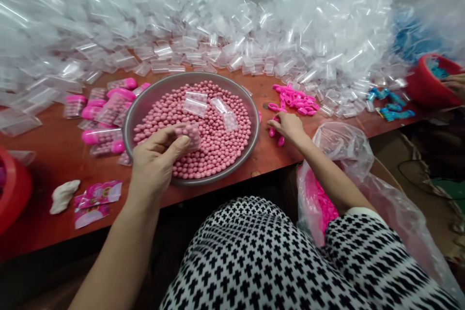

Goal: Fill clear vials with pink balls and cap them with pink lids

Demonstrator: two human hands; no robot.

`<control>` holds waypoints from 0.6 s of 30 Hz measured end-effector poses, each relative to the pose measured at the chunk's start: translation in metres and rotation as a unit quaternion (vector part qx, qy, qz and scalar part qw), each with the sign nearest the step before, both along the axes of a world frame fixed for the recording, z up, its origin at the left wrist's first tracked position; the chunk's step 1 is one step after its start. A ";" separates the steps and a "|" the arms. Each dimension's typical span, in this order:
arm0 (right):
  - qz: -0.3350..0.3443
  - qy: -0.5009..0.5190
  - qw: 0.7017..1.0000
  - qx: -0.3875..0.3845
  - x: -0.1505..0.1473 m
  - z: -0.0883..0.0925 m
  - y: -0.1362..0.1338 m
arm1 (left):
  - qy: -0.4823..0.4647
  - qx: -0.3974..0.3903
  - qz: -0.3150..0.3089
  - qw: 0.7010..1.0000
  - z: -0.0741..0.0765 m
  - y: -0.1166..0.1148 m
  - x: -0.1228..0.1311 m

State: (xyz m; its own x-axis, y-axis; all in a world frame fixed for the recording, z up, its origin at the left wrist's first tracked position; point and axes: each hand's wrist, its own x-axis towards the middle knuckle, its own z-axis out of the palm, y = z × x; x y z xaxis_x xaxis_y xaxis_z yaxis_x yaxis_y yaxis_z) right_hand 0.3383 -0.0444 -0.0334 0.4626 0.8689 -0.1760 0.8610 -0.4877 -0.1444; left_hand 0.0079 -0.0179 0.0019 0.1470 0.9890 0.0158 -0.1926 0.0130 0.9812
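Observation:
My left hand (154,157) is closed around a small clear plastic container (192,135) with pink balls inside, held over the near left part of a metal basin (128,128). Pink candy-like balls (214,155) fill the basin, and a few clear containers (196,103) lie on top of them. To the right of the basin, my right hand (288,127) is down on the table with its fingers pinched at a bright pink cap (272,132). Its fingertips are partly hidden. Just beyond is a pile of pink caps (296,99).
Clear containers (327,24) are heaped along the back. Filled, pink-capped containers (105,111) lie left of the basin, near pink packets (98,196) and a white lump (64,197). Red tubs (426,82) stand at both ends; another person's hand (457,88) touches the right one. A plastic bag (392,203) hangs right.

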 end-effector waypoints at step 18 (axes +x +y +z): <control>0.291 0.438 0.791 0.312 -0.135 0.066 -0.011 | -0.206 -0.073 -0.134 0.967 0.008 -0.011 0.013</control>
